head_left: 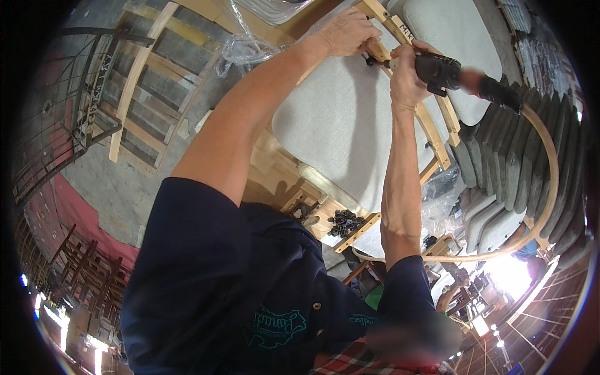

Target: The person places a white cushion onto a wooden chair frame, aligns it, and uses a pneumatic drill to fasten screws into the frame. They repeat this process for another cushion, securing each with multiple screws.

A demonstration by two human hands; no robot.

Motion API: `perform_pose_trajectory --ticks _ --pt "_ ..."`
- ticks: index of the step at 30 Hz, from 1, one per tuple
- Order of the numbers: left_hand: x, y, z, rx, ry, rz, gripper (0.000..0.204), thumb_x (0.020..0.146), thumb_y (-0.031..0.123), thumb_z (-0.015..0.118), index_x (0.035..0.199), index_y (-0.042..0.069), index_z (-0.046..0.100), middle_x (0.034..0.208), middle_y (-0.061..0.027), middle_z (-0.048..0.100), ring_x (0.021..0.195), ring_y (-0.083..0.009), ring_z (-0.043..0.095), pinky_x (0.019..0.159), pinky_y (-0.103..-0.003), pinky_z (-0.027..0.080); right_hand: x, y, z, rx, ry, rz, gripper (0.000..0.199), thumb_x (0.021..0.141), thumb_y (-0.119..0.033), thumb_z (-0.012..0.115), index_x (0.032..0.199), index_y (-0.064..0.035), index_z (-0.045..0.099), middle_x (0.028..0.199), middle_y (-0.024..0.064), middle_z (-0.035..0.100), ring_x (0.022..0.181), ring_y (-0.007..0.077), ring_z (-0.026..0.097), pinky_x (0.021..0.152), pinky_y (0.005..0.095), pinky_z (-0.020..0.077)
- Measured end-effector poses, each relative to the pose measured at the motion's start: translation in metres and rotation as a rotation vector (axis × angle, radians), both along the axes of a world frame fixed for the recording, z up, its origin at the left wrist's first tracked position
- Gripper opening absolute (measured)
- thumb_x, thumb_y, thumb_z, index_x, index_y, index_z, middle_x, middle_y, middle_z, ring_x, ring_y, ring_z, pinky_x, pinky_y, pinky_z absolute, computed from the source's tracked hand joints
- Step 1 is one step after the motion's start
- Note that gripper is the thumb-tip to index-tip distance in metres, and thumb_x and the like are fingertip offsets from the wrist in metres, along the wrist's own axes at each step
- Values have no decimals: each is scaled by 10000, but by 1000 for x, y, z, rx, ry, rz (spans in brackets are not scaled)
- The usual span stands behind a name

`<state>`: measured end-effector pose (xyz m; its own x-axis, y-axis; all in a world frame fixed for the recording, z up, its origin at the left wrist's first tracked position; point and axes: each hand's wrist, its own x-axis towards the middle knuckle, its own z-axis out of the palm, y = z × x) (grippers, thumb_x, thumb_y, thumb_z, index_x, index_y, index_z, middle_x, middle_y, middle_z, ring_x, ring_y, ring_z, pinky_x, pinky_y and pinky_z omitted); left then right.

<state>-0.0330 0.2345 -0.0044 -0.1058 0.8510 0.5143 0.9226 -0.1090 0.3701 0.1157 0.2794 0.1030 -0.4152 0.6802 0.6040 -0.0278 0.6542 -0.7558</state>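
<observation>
My right hand (409,78) is wrapped round a black air screwdriver (440,70). A tan air hose (553,156) trails from its back end and curves round to the right. The tool's tip points left, toward a light wooden rail (431,132), close to the fingers of my left hand (350,31). Those fingers are curled against the rail's far end; whether they also pinch a small part is hidden. Beneath both hands lies a light grey upholstered panel (331,119), with the rail across its right side. A second wooden rail (447,115) runs alongside, next to another grey panel (462,56).
Grey cushions (522,147) stand in a row at the right. Small black parts (345,223) sit in a pile near my body. Clear plastic wrap (250,50) bunches left of the work. A wooden pallet (156,103) and a black metal rack (90,103) are farther left.
</observation>
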Motion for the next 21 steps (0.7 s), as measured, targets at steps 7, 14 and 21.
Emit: perform_pose_trajectory --ticks 7,14,21 --pt "1 2 1 2 3 -9 210 829 178 743 1039 163 744 914 14 726 966 -201 642 972 -357 456 8 8 -17 -288 109 3 255 789 68 742 1003 -33 648 861 49 685 779 128 664 737 259 553" --pt "-1 1 7 -29 -6 -22 158 868 191 706 1019 170 745 904 -7 722 962 -218 641 951 -376 459 2 3 -7 -164 -8 -16 250 810 44 705 1045 -9 639 805 35 672 723 103 623 704 247 510" --pt "0 2 13 54 4 -46 210 957 233 624 1066 88 730 920 -78 698 977 -270 636 919 -402 459 52 -64 68 -466 -30 -247 152 878 -44 655 1020 -5 691 971 58 659 876 147 633 879 294 490"
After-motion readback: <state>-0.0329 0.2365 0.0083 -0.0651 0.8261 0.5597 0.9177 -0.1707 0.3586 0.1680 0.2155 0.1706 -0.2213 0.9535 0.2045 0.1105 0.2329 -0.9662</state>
